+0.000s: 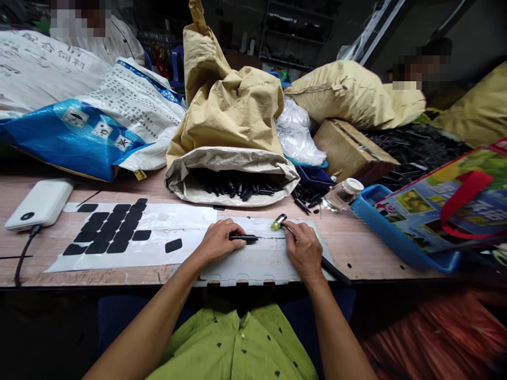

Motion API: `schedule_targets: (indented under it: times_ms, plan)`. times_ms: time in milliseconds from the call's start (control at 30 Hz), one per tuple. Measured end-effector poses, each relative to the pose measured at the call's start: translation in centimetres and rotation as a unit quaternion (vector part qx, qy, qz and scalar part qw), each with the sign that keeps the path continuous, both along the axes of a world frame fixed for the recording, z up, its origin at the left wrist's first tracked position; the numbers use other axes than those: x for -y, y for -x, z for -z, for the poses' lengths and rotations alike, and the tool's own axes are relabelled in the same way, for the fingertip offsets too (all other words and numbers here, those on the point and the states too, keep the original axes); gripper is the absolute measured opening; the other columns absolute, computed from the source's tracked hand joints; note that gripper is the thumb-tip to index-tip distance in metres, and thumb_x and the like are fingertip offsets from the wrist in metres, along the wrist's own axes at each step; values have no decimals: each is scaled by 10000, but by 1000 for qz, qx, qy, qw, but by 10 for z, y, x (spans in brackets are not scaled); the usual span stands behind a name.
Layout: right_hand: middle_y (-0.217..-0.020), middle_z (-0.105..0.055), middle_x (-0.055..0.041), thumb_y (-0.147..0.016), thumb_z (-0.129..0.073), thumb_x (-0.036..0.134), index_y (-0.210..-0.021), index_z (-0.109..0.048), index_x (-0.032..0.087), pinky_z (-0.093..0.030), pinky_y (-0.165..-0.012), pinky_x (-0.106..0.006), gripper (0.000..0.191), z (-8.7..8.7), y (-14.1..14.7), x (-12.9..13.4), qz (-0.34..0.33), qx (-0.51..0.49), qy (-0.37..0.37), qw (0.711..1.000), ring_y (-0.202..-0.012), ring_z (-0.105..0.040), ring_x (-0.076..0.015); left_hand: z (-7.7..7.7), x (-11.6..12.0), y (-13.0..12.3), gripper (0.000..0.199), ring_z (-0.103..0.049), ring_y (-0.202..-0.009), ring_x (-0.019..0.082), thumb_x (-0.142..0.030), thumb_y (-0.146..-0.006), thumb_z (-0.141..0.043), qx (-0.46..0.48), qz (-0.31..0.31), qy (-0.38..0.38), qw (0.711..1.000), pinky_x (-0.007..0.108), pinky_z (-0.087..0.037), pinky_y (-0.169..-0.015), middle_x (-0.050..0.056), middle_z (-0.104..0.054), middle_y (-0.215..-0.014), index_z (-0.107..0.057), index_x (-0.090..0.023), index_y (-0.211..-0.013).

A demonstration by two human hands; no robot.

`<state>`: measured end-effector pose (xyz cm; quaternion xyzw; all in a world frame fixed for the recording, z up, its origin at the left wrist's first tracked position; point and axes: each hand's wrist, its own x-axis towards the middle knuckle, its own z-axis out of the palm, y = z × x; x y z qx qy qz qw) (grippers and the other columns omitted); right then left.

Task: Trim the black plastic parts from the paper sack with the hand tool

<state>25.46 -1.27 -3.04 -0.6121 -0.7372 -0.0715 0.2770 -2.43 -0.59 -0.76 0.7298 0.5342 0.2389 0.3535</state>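
My left hand (222,240) is closed round a slim black pen-like part (246,238), which lies nearly level over a grey board (257,264) with a notched front edge. In my right hand (304,248) is a dark-handled tool (336,271); its thick end sticks out behind the hand to the lower right. At its front, beside my fingers, is a small head with a shiny dark top and a yellow-green part (279,221). The two hands are apart, and the black part's tip points toward the right hand.
An open sack (233,153) of black parts stands behind the board. On the left are a white sheet (154,253) with black pads and a power bank (41,203). A jar (343,194) and blue tray (407,232) are on the right. Two people are beyond.
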Motion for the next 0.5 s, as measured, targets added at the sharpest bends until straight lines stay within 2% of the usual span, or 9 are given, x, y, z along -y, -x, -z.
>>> schedule_targets:
  times_ms: [167,267,333,400,467,500]
  plan:
    - [-959,-669,-38,-959,-561,221,-1199,-707,259,-416,-861,-320,284,0,0,0,0,-2,1,1000,-941,-561,-221,1,0,3,189,-593,-1005,237,-335,-852,-708,-9,11,-12,1000,355,-420,-911,32,-674,-987,-758,-235,-1004]
    - [-965,-670,-36,-960,-561,224,-1201,-703,263,-416,-863,-320,283,0,0,0,2,-2,0,1000,-939,-560,-218,-12,14,4,227,-590,-1010,233,-396,-913,-641,30,37,-7,999,349,-416,-931,42,-687,-1012,-737,-221,-1022]
    - [-968,-670,-37,-960,-563,228,-1197,-703,263,-416,-861,-319,278,0,0,0,1,-2,0,1000,-938,-560,-216,-25,33,2,279,-599,-965,208,-436,-959,-575,90,88,47,991,307,-434,-872,35,-693,-1014,-719,-218,-1056]
    - [-970,-672,-39,-959,-563,231,-1195,-702,262,-415,-856,-318,275,0,0,0,1,0,0,1000,-941,-559,-216,-35,58,-3,319,-600,-866,175,-465,-977,-541,133,159,140,968,260,-434,-758,17,-695,-962,-713,-219,-1083]
    - [-976,-674,-38,-960,-561,231,-1196,-700,263,-412,-852,-318,275,0,0,0,3,4,1,1000,-937,-557,-216,-34,83,-9,332,-583,-767,152,-480,-963,-553,131,215,228,941,236,-403,-663,1,-694,-881,-724,-217,-1072]
    - [-978,-675,-37,-960,-561,231,-1195,-700,264,-410,-850,-317,275,1,0,0,5,6,0,1000,-932,-556,-215,-29,94,-11,330,-580,-741,149,-482,-949,-569,115,227,255,933,232,-392,-641,-1,-696,-854,-732,-215,-1055]
